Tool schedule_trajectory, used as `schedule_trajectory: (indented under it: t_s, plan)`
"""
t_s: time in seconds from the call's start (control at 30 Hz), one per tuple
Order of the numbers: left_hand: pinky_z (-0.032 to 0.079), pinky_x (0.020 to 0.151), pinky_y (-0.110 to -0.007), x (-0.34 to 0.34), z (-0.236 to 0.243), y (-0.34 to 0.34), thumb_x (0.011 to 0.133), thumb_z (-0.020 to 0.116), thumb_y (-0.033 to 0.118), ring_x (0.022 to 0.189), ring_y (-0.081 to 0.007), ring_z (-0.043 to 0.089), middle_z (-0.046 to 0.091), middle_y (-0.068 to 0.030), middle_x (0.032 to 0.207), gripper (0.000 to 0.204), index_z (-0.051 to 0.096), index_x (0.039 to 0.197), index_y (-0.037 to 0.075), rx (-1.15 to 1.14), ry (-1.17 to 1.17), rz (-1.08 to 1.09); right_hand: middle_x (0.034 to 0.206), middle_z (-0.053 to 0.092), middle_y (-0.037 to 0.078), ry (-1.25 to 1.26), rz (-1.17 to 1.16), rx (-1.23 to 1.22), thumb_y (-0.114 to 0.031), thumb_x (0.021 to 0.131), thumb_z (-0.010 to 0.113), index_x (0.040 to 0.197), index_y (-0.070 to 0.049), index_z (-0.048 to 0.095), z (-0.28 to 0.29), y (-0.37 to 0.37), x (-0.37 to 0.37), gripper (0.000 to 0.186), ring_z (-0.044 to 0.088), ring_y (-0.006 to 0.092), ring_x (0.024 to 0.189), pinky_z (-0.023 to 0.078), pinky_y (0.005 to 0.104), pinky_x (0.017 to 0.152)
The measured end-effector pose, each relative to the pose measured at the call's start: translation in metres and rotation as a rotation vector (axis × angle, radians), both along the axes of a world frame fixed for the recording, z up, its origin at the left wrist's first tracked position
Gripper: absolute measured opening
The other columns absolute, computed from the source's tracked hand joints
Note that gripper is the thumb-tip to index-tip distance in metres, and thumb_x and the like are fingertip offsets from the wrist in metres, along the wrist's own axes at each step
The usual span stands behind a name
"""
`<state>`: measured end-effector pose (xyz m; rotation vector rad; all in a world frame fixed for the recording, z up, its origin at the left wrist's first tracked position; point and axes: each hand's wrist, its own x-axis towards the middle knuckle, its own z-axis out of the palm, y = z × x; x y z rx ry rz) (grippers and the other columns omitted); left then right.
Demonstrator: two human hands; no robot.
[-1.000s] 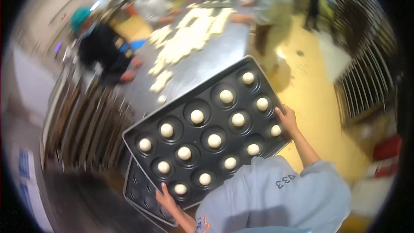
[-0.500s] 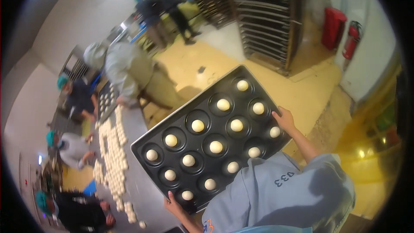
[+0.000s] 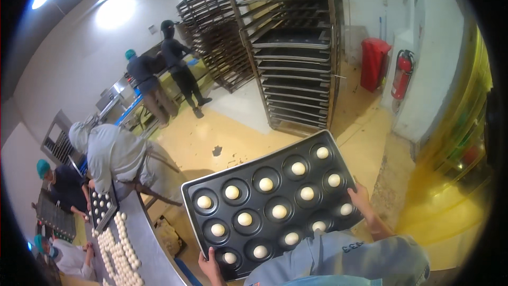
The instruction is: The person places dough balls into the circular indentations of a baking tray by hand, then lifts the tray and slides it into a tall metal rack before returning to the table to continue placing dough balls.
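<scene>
I hold a dark baking tray in front of me, tilted, its near edge partly hidden by my sleeve. Round shallow cups cover it, and a pale dough ball sits in each cup that shows. My left hand is closed on the near left corner, thumb on top of the rim. On the right short side, my right hand grips the rim, its thumb uppermost and the other fingers mostly hidden underneath.
Ahead stands a tall rack with dark trays, a second rack behind it. A metal table with many dough balls lies left, with several workers around it. A red bin and fire extinguisher are right, near yellow curtain strips.
My view has swung up and right, toward the racks. The tray, still in both hands, sits lower in view and tilts less, and the table has slid toward the lower left.
</scene>
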<state>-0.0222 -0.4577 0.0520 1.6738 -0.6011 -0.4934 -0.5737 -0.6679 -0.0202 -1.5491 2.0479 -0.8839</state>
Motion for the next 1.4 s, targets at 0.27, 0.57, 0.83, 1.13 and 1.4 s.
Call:
schedule_trajectory:
  t_s: [0.27,0.57,0.83,1.13,1.4]
  plan:
    - [0.052,0.066,-0.035,0.09,0.016,-0.195,0.095,0.075,0.027,0.074,-0.0182,0.061,0.071,-0.0099,0.088,0.026,0.072,0.095,0.001,0.011,0.102,-0.045,0.091,0.072,0.025,-0.066,-0.107,-0.061,-0.034,0.085,0.07,0.105,0.001,0.07,0.063,-0.119,0.098,0.04,0.07,0.042,0.088,0.054,0.047,0.079]
    - [0.051,0.068,-0.035,0.171,-0.049,-0.389,0.091,0.078,0.032,0.075,-0.0184,0.06,0.069,-0.0111,0.085,0.036,0.069,0.099,-0.003,-0.013,-0.011,-0.323,0.096,0.071,0.024,-0.102,-0.315,-0.071,-0.026,0.087,0.069,0.119,0.002,0.066,-0.026,-0.187,0.103,0.043,0.07,0.0367,0.093,0.053,0.043,0.086]
    - [0.05,0.085,-0.037,0.165,-0.03,-0.576,0.093,0.072,0.033,0.093,-0.0217,0.063,0.073,-0.0156,0.1,0.046,0.07,0.11,-0.01,0.263,-0.025,-0.217,0.104,0.072,0.021,-0.103,-0.386,-0.209,-0.032,0.091,0.07,0.113,0.003,0.067,-0.001,-0.304,0.114,0.041,0.069,0.0342,0.097,0.052,0.0434,0.087]
    - [0.045,0.085,-0.032,0.099,0.155,-0.823,0.097,0.067,0.033,0.092,-0.0174,0.058,0.068,-0.0078,0.101,0.043,0.068,0.114,-0.007,-0.128,0.004,-0.602,0.099,0.072,0.014,-0.431,-0.353,-0.475,-0.02,0.092,0.065,0.114,0.002,0.068,0.189,-0.5,0.086,0.032,0.067,0.0258,0.095,0.051,0.0373,0.087]
    - [0.048,0.098,-0.036,0.048,0.27,-0.966,0.092,0.071,0.034,0.109,-0.0239,0.063,0.062,-0.0158,0.126,0.066,0.049,0.14,-0.006,-0.218,0.242,-0.83,0.115,0.069,0.019,-0.112,-0.609,-0.492,-0.014,0.101,0.052,0.126,0.004,0.061,0.28,-0.586,0.018,0.032,0.064,0.0276,0.108,0.045,0.0362,0.098]
